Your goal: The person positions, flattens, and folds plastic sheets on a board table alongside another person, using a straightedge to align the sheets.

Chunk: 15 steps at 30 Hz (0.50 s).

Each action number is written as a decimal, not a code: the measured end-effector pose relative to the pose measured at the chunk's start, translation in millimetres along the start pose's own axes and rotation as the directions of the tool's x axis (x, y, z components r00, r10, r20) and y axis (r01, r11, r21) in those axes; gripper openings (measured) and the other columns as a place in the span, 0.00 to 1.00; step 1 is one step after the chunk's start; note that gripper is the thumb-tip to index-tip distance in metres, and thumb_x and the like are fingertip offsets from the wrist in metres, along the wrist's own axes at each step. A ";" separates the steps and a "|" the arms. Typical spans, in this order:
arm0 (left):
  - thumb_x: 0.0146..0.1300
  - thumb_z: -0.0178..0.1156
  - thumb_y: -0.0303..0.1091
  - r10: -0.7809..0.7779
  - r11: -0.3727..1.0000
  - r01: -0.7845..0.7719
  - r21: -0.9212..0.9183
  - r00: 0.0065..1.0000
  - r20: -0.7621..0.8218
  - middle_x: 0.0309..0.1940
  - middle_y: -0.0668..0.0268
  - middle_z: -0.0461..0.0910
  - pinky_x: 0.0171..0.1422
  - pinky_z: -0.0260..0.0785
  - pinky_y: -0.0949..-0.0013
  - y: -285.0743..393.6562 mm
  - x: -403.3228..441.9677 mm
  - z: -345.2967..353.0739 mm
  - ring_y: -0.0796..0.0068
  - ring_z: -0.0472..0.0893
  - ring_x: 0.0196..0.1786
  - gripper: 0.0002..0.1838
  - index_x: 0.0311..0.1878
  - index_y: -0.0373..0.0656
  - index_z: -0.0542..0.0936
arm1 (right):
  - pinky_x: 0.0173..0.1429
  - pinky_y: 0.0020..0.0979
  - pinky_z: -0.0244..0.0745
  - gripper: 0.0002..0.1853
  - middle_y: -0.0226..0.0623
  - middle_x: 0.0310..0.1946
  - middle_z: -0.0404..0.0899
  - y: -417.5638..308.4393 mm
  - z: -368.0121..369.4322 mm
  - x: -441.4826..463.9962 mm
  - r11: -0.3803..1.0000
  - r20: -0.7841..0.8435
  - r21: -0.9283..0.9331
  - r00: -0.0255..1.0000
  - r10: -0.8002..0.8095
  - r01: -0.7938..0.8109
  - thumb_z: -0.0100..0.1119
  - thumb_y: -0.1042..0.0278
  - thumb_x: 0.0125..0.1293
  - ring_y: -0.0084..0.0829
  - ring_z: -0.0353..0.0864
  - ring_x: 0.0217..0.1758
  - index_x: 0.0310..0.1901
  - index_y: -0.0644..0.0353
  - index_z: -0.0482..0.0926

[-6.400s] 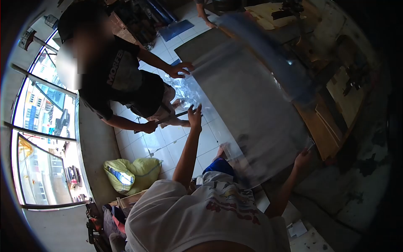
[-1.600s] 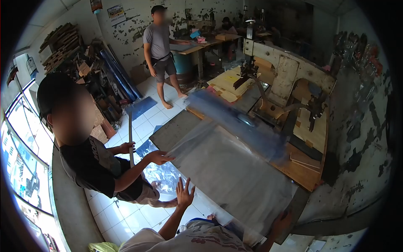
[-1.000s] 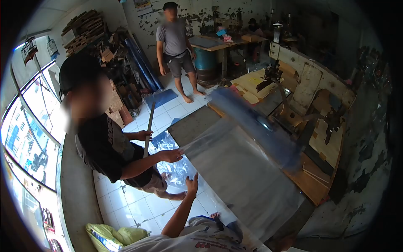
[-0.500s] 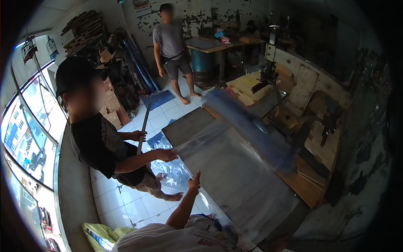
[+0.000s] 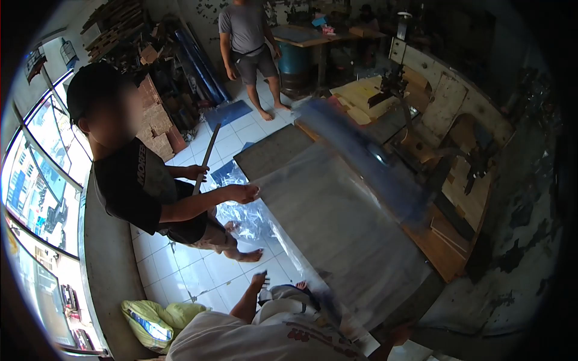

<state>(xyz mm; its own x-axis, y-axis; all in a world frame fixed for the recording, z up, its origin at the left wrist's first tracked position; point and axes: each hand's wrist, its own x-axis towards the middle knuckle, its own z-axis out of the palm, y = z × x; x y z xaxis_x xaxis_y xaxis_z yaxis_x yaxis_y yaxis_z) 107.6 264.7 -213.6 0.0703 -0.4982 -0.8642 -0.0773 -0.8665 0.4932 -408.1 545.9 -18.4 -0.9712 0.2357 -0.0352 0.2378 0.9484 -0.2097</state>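
Note:
A large clear plastic sheet (image 5: 343,222) is spread over the dark table and hangs past its near-left edge. My left hand (image 5: 259,280) is beside that edge, apart from the sheet, its fingers loosely parted and nothing visible in them. Low on the right, my right hand (image 5: 398,334) is at the table's near end by the sheet's corner; its fingers are dark and blurred. Across the far side of the sheet lies a bluish roll of plastic film (image 5: 367,159), smeared by motion. A co-worker's hand (image 5: 244,194) pinches the sheet's left corner.
The co-worker in black (image 5: 141,180) stands left, holding a long flat bar (image 5: 208,156). Another person (image 5: 247,36) stands behind. A machine frame (image 5: 448,96) is beyond the roll. Plastic film (image 5: 238,213) and a yellow-green sack (image 5: 150,325) lie on the floor.
My left hand has dropped back toward my body from the sheet's edge. My right hand has come into view at lower right. The co-worker's bar has tilted further.

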 end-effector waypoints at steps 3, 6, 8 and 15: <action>0.57 0.59 0.40 -0.219 0.975 0.221 0.026 0.974 -0.064 0.35 0.60 0.82 0.35 0.75 0.57 -92.2 -2.1 -30.7 0.64 0.82 0.33 0.16 0.48 0.45 0.78 | 0.42 0.51 0.77 0.34 0.50 0.37 0.82 -13.7 -22.6 -16.8 0.993 -0.065 0.118 0.998 -0.017 0.024 0.36 0.34 0.66 0.52 0.82 0.40 0.45 0.58 0.80; 0.62 0.56 0.31 0.054 0.763 -0.011 0.646 0.997 -0.047 0.30 0.64 0.82 0.26 0.76 0.68 -115.8 -37.3 -37.6 0.72 0.82 0.30 0.11 0.46 0.44 0.80 | 0.40 0.51 0.79 0.34 0.48 0.41 0.82 -16.4 -27.0 -17.4 0.979 0.013 0.195 0.999 0.050 -0.051 0.42 0.30 0.62 0.51 0.83 0.39 0.56 0.48 0.78; 0.63 0.56 0.38 0.264 0.824 -0.150 0.546 0.955 -0.136 0.24 0.63 0.79 0.23 0.71 0.69 -40.6 -106.1 -29.8 0.75 0.78 0.23 0.12 0.40 0.39 0.80 | 0.42 0.51 0.78 0.35 0.50 0.37 0.82 -2.8 28.6 23.3 0.993 -0.018 0.110 0.999 0.041 -0.039 0.36 0.32 0.66 0.52 0.82 0.39 0.45 0.58 0.80; 0.60 0.64 0.32 0.885 0.466 -0.885 0.011 0.466 0.003 0.24 0.69 0.76 0.34 0.67 0.78 247.3 -269.7 -60.8 0.83 0.75 0.30 0.10 0.33 0.36 0.76 | 0.41 0.50 0.77 0.40 0.51 0.33 0.82 6.2 19.9 8.7 1.000 -0.082 -0.002 0.997 0.015 -0.015 0.32 0.30 0.66 0.53 0.82 0.38 0.40 0.64 0.81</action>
<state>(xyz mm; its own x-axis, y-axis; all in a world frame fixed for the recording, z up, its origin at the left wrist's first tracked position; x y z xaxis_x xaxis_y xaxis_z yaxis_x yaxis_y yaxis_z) 130.0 182.8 147.5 -0.0389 -0.9987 0.0337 -0.1094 0.0377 0.9933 -415.4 549.6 -39.4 -0.9630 0.2664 0.0415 0.2526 0.9451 -0.2074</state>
